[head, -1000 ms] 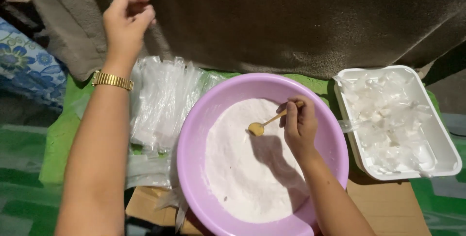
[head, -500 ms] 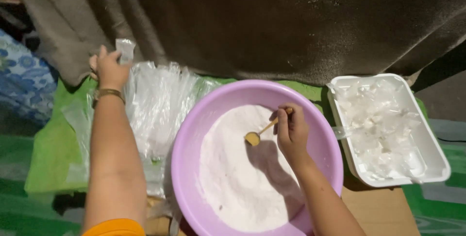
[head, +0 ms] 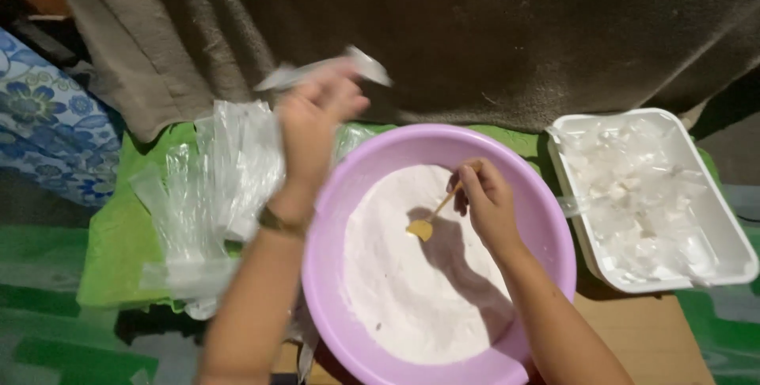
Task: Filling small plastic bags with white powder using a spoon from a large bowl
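From the head view, your left hand [head: 317,112] pinches a small clear plastic bag [head: 328,72] and lifts it above the rim of the purple basin [head: 546,219], near the white powder [head: 419,274] it would receive. Your right hand [head: 487,199] holds a small yellow spoon [head: 423,226] in a closed grip, its bowl resting on the powder. The stack of empty bags [head: 214,187] lies to your left within easy reach, and a white foam tray [head: 712,195] with filled packets sits to your right.
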